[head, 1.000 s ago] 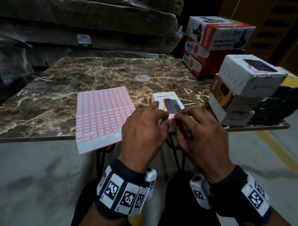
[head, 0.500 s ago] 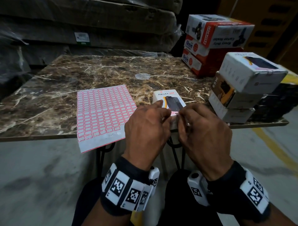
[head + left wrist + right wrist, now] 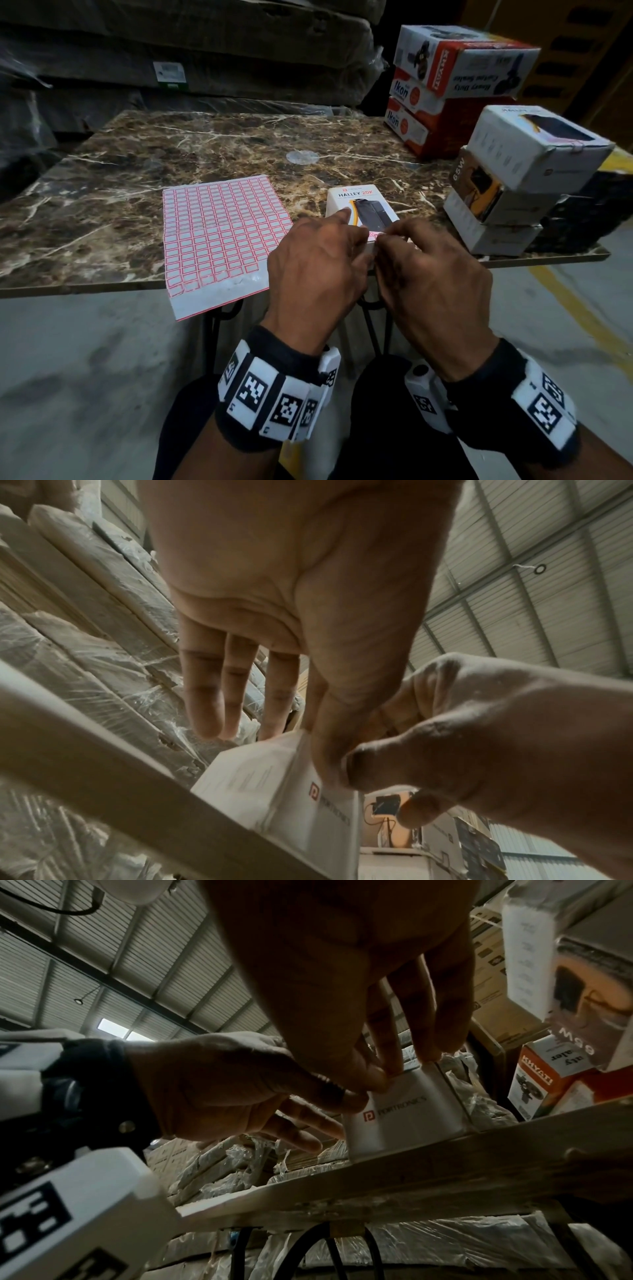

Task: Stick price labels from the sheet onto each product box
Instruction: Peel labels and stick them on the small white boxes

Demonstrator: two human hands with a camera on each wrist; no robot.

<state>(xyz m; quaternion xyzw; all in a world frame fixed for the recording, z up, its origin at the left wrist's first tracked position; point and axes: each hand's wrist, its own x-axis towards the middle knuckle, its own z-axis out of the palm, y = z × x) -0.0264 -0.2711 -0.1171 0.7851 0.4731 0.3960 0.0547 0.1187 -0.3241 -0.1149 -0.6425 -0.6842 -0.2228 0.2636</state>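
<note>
A sheet of red-bordered price labels lies on the marble table, its near end hanging over the edge. To its right lies a white "HALLEY 20K" box. Both hands meet at the box's near end. My left hand has straight fingers, index on the box top, thumb pressed at the near top edge. My right hand pinches a small price label against that edge with curled fingertips. The box front reads "PORTRONICS".
A stack of white and brown product boxes stands at the table's right edge. Red-and-white cartons are piled behind it. Plastic-wrapped pallets rise behind the table. A yellow floor line runs at right.
Both hands have drawn closer together at the box's near end. A small red-bordered label now shows between the fingertips. The sheet and the box have not moved.
</note>
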